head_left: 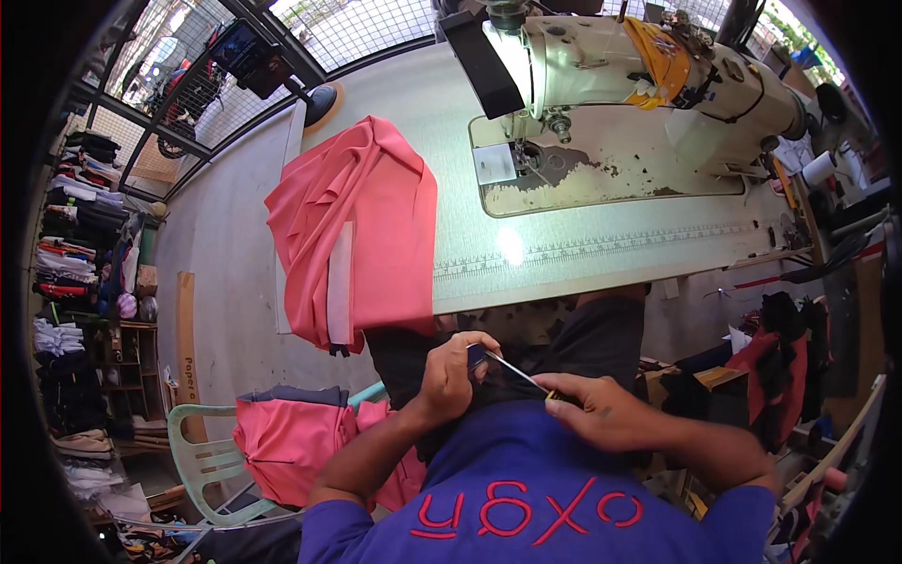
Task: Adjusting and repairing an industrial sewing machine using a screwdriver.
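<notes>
Slim metal tool (pixel 515 369): gripped in right hand (pixel 594 408), angled toward small dark piece (pixel 476 357) held in left hand (pixel 447 378).

Daylight comes through the windows (pixel 352 36), one white glare lies on the table (pixel 460 202), and the dark edges bend strongly.

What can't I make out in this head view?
In the head view:
Thin metal tool: grip mostly hidden by the right hand.
Dark blue piece: full outline hidden by the left hand.
Pale green chair: seat covered by pink cloth.
Dark screen: contents too small.
</notes>
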`<state>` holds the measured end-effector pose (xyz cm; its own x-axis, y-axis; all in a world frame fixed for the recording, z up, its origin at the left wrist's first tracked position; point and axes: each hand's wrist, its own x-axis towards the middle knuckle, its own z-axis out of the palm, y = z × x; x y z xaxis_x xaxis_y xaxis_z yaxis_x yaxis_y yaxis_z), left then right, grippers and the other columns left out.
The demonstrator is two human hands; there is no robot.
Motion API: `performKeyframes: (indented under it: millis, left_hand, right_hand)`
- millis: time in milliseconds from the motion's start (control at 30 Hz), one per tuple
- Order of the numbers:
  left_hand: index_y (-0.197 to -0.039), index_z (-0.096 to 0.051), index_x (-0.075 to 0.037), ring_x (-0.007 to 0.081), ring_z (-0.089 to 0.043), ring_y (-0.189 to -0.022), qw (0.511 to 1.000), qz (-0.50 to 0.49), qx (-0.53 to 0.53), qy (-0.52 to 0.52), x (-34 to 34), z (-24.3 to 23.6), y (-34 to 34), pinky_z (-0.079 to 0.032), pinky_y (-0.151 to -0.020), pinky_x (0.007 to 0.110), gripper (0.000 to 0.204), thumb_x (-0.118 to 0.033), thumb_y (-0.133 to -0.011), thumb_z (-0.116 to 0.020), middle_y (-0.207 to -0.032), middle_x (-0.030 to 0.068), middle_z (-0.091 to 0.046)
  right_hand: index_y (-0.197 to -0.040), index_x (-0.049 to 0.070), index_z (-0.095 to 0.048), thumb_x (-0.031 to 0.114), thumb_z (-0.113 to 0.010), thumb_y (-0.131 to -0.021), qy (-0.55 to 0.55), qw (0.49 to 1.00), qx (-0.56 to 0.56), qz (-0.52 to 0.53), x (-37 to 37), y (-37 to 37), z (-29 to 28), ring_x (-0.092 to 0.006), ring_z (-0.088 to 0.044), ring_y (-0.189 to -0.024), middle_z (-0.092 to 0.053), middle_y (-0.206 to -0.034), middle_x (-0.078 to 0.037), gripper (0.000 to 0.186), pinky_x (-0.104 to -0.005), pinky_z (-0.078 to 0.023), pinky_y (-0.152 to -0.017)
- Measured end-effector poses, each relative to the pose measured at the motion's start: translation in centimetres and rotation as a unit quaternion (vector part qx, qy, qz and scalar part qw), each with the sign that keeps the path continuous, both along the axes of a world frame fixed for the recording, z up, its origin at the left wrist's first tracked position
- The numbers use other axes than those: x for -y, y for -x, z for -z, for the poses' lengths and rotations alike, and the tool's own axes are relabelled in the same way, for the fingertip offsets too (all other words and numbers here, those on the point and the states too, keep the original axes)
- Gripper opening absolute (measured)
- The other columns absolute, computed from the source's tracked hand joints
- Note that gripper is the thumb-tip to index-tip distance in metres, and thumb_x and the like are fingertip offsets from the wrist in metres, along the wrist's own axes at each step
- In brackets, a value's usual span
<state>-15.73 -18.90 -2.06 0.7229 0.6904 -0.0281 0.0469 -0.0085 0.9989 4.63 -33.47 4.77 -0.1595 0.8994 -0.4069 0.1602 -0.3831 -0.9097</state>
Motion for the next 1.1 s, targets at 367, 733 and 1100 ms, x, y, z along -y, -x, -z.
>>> performKeyframes:
  millis: [367, 733, 1100]
  left_hand:
    - [-0.103, -0.057, -0.001, 0.0167, -0.053, -0.067, 0.972, -0.059, 0.184, -0.130, -0.6, 0.6, -1.9, -0.042, -0.057, 0.027, 0.062, -0.055, -0.101, -0.028, -0.087, 0.0120, -0.060]
    - [-0.088, -0.061, 0.002, 0.0121, -0.052, -0.054, 0.960, 0.048, -0.264, -0.075, -0.7, -1.8, -1.9, -0.041, -0.052, 0.027, 0.042, -0.026, -0.105, -0.034, -0.067, 0.0067, -0.060]
    - [-0.106, -0.056, -0.001, 0.0203, -0.058, -0.068, 0.983, -0.074, 0.067, 0.157, -1.4, -2.5, 1.7, -0.047, -0.058, 0.030, 0.062, -0.055, -0.102, -0.025, -0.088, 0.0141, -0.063]
  right_hand:
    - [-0.142, 0.019, -0.037, 0.030, -0.041, -0.103, 0.172, 0.718, -0.673, 0.044, 0.9, 2.6, 3.6, -0.0117, -0.049, -0.044, -0.052, -0.071, -0.005, 0.040, -0.0248, -0.039, -0.035]
    - [-0.125, 0.015, -0.059, 0.021, -0.053, -0.083, -0.297, 0.778, 0.552, -0.031, 1.6, 0.7, 4.1, -0.0210, -0.058, -0.059, -0.057, -0.073, -0.006, 0.043, -0.0326, -0.045, -0.051]
    - [-0.133, 0.003, -0.049, 0.025, -0.055, -0.098, -0.079, 0.990, 0.000, 0.115, 5.0, -0.1, 1.2, -0.0161, -0.061, -0.093, -0.064, -0.112, -0.015, 0.042, -0.0310, -0.048, -0.080]
